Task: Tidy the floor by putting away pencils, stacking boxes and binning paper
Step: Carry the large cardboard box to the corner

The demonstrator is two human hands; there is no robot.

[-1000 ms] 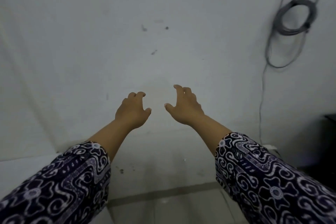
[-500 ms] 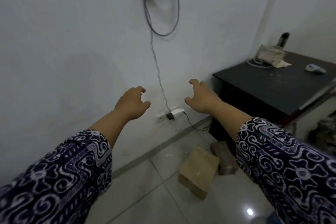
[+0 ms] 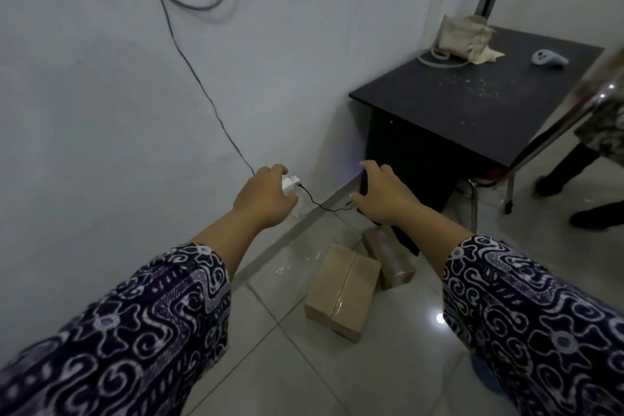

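Observation:
Two taped cardboard boxes lie on the tiled floor near the wall: a larger box [image 3: 341, 299] in front and a smaller box [image 3: 388, 255] behind it, against the black desk. Small white paper scraps [image 3: 283, 268] are scattered on the tiles left of the boxes. My left hand [image 3: 263, 201] and my right hand [image 3: 385, 196] are stretched out in the air above the boxes, fingers curled and apart, holding nothing. No pencils are in view.
A black desk [image 3: 472, 111] stands in the corner with a beige bag [image 3: 464, 35] and a grey controller [image 3: 548, 58] on it. A white charger [image 3: 290, 186] with a black cable sits at the wall. A person's legs [image 3: 580, 186] and a chair frame stand at right.
The view has swung right and down from the bare wall to the floor corner. The boxes and desk have come into fuller view. Both hands stay outstretched and hold nothing.

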